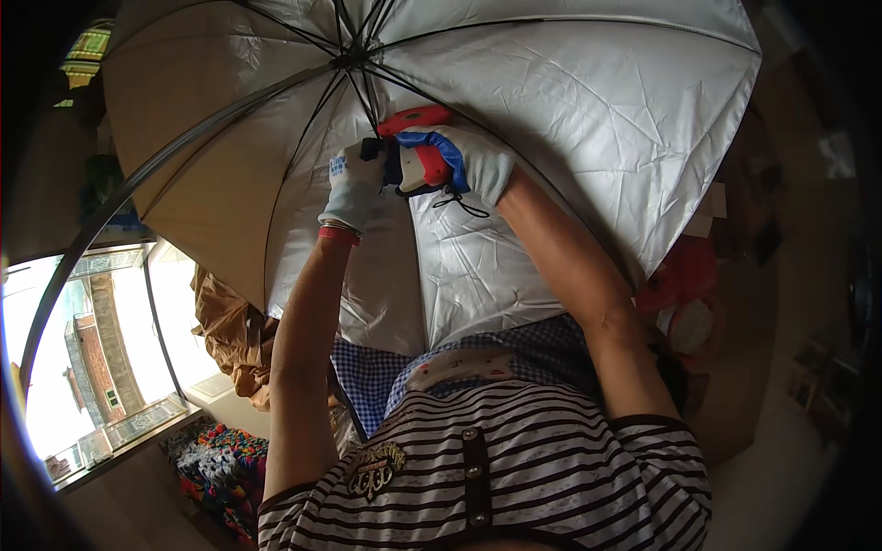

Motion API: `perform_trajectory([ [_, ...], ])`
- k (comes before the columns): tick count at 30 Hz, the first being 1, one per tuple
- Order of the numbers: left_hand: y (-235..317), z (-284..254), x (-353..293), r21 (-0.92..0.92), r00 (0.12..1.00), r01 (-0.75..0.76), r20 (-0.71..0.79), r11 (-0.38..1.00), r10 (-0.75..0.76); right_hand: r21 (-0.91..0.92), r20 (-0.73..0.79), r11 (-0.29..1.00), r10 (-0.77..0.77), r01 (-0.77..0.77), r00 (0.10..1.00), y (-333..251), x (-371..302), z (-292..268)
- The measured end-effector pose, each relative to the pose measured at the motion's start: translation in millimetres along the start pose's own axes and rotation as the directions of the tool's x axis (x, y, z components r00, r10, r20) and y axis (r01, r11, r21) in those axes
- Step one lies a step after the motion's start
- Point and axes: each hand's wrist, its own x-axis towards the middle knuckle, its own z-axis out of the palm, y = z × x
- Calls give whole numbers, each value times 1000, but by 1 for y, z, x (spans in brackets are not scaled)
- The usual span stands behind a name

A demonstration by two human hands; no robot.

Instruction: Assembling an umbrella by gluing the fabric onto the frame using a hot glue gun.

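An open umbrella [588, 119] with a silvery lining spreads before me, its inside facing me. Its thin black ribs and struts meet at a hub [354, 62] near the top. My left hand [354, 179], in a white knitted glove, is closed at a dark strut end below the hub; what exactly it pinches is hidden. My right hand [464, 161], gloved in white and blue, is wrapped round a red and cream hand tool [424, 172] whose kind I cannot make out. A red handle-like part [413, 119] shows above those fingers. A black cord loop [462, 208] hangs beneath.
The umbrella's dark shaft [156, 174] sweeps down to the left, past a bright window [92, 367]. Crumpled brown material [230, 331] and a multicoloured shaggy textile [220, 468] lie at the left. Blue checked cloth [367, 376] covers my lap. A red item [680, 275] stands at the right.
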Motion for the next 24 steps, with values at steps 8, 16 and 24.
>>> perform_trajectory([
  [8,6,-12,-14,51,1000,2,6,999,-2,-435,-58,899,-75,43,995,9,12,1],
  [16,30,-29,-22,110,1000,-4,-17,994,6,-239,118,967,-56,83,991,25,16,-48],
  [24,10,-77,-112,-15,980,-71,-186,997,67,35,79,986,158,-161,984,94,-114,35],
])
